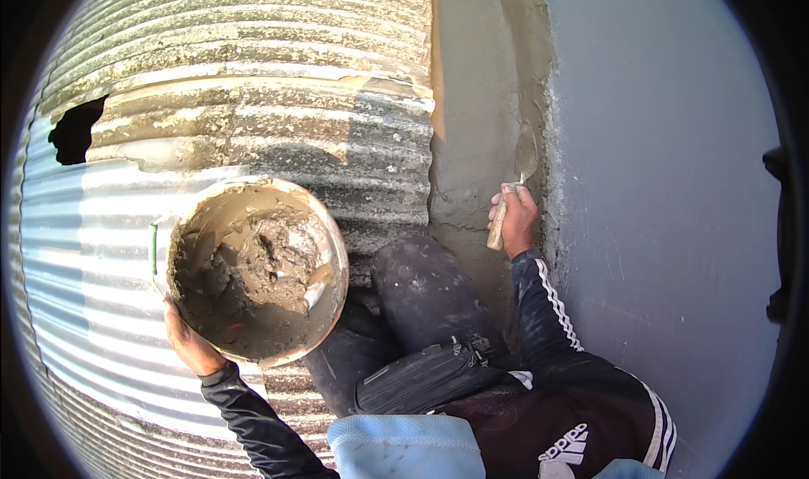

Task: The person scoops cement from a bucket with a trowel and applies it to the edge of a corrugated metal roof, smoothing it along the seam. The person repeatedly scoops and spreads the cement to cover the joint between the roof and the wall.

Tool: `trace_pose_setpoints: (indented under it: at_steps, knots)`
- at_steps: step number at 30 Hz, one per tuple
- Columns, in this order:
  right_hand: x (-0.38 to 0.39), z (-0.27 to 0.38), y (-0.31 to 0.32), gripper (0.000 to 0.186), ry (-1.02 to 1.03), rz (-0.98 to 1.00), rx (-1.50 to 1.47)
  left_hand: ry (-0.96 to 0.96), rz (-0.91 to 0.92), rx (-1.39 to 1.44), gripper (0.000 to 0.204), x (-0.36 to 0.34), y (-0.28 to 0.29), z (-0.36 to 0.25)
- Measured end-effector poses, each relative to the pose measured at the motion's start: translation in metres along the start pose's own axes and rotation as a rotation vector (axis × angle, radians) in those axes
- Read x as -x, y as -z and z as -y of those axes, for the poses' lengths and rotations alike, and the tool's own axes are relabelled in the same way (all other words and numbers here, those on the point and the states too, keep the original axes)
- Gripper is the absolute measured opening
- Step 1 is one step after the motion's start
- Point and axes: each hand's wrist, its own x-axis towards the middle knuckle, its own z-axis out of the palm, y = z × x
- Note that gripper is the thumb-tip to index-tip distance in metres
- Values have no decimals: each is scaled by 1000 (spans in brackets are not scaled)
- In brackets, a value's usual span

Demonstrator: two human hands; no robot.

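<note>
My left hand [192, 344] grips the near left side of a round bucket [341, 264], its fingers partly hidden by the wall. Wet grey-brown mortar [265, 260] lies inside the bucket, smeared up the inner wall, with a few pale bits in it. In my right hand [518, 219] is a small trowel [497, 229], held by its worn wooden handle. The trowel's blade [527, 150] points away from me and lies against a strip of damp mortar [531, 74] along the foot of the grey wall.
Weathered corrugated roofing sheets [278, 53] spread across the left, with a jagged dark hole [77, 131] at the far left. A smooth mortared channel [472, 83] runs between the sheets and the tall grey wall [666, 159]. My bent knees [430, 285] are beside the bucket.
</note>
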Motion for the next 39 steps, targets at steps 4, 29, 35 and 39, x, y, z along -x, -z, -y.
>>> trace_pose_setpoints:
  at_steps: [4,29,35,39]
  knots:
    - [54,105,-57,18,329,499,289,-270,-65,-394,33,2,2,3]
    - [165,196,-247,25,933,1247,1387,-153,-257,136,42,65,-39,-12]
    - [164,171,-232,25,1226,1024,1248,-136,-242,190,42,65,-39,-12]
    - [156,143,-194,30,1324,928,805,-120,-238,254,43,66,-39,-9]
